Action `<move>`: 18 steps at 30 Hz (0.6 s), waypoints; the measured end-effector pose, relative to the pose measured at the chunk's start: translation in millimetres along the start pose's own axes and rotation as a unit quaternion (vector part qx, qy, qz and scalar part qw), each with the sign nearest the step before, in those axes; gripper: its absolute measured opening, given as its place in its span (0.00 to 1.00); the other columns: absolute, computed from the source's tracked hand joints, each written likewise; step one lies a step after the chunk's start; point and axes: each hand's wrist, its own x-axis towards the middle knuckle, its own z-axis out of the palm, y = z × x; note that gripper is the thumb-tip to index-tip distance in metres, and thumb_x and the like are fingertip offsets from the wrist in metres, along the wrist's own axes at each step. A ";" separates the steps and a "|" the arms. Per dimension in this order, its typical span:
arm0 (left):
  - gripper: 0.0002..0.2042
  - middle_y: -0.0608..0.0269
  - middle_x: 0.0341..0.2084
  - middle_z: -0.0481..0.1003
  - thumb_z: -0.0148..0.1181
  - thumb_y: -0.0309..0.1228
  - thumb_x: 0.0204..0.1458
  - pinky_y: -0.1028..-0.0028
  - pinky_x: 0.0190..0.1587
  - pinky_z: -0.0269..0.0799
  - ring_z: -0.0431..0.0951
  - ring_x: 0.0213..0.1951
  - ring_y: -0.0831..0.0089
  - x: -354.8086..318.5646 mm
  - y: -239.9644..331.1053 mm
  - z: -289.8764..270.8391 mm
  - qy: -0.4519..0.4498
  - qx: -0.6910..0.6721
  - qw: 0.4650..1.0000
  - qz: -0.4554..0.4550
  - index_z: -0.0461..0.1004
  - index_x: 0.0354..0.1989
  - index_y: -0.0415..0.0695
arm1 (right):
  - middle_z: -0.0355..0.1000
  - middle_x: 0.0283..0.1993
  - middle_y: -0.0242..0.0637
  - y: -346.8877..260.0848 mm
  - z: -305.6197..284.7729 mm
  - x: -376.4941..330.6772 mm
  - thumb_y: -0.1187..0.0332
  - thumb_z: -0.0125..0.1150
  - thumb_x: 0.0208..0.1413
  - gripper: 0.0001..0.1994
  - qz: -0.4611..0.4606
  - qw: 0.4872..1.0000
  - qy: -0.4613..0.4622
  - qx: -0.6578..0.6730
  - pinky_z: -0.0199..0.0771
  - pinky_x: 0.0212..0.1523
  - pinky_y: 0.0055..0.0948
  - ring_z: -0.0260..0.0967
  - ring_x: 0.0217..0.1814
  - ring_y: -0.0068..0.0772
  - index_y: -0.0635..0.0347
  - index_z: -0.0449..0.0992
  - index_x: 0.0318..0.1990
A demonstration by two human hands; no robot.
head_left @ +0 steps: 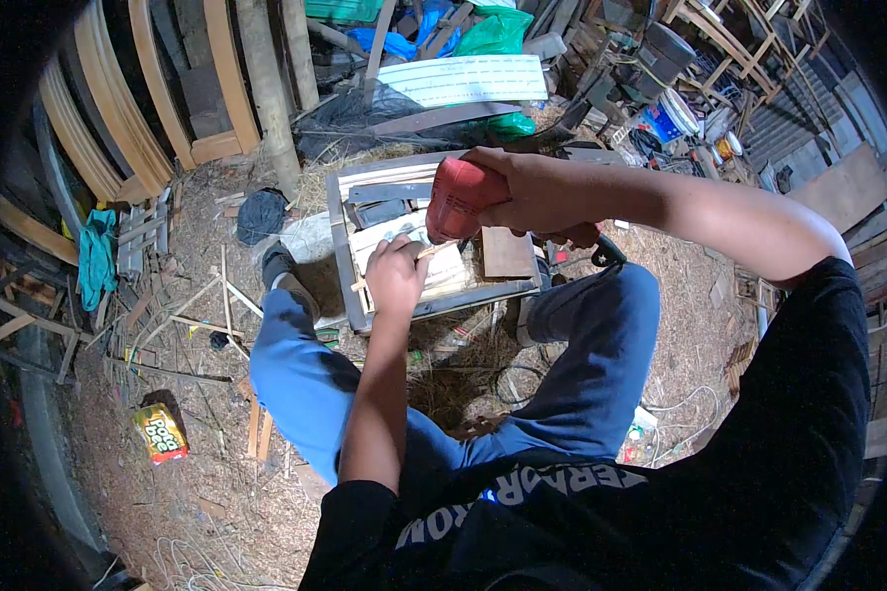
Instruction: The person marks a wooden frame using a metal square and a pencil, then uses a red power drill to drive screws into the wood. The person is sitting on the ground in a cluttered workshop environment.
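Observation:
My right hand [534, 195] is wrapped round the handle of a red corded power drill [455, 200]. The drill's front end points down, close beside my left hand. My left hand [394, 274] is closed over a low wooden work table, with a thin pale wooden strip [431, 252] poking out by the thumb. Under both hands lies the work table [473, 294], with a dark frame round its edge. Pale wooden pieces [445, 280] lie on it, and a brown square board [508, 254] rests on its right side. The drill's tip and what it touches are hidden.
My legs straddle the table. Curved wooden frames [118, 98] lean at the far left. A yellow snack packet [161, 431] and scrap strips lie on the littered ground. Behind the table are a white panel [463, 81] and a white-blue bucket [668, 115]. A cable [695, 399] lies at right.

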 end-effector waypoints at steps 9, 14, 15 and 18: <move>0.12 0.59 0.36 0.83 0.75 0.38 0.50 0.56 0.47 0.76 0.80 0.40 0.51 -0.3 -2.3 2.8 0.008 -0.008 1.000 0.001 0.88 0.39 0.45 | 0.77 0.27 0.34 20.3 7.1 9.5 0.66 0.65 0.64 0.30 -0.044 0.999 0.025 -0.010 0.76 0.17 0.33 0.75 0.21 0.27 0.46 0.66 0.73; 0.12 0.59 0.36 0.83 0.74 0.38 0.50 0.56 0.47 0.76 0.80 0.40 0.51 0.0 0.9 1.8 0.008 -0.011 1.000 0.001 0.88 0.38 0.45 | 0.76 0.26 0.33 26.3 6.4 8.7 0.66 0.64 0.65 0.29 -0.052 0.998 0.031 -0.007 0.76 0.17 0.33 0.75 0.20 0.27 0.45 0.67 0.72; 0.11 0.60 0.36 0.82 0.74 0.38 0.50 0.56 0.47 0.76 0.80 0.40 0.52 -0.3 0.1 1.9 0.005 -0.006 1.000 0.000 0.88 0.38 0.45 | 0.76 0.26 0.33 23.4 6.4 8.1 0.66 0.64 0.65 0.28 -0.053 0.998 0.029 -0.003 0.76 0.17 0.32 0.74 0.19 0.27 0.45 0.67 0.72; 0.11 0.61 0.36 0.82 0.74 0.38 0.50 0.56 0.47 0.76 0.80 0.40 0.53 -1.4 -3.3 1.1 0.008 -0.004 1.000 0.000 0.88 0.38 0.46 | 0.75 0.26 0.33 2.5 2.4 -1.6 0.65 0.65 0.66 0.27 0.004 1.000 0.007 0.018 0.75 0.16 0.32 0.74 0.19 0.26 0.45 0.67 0.72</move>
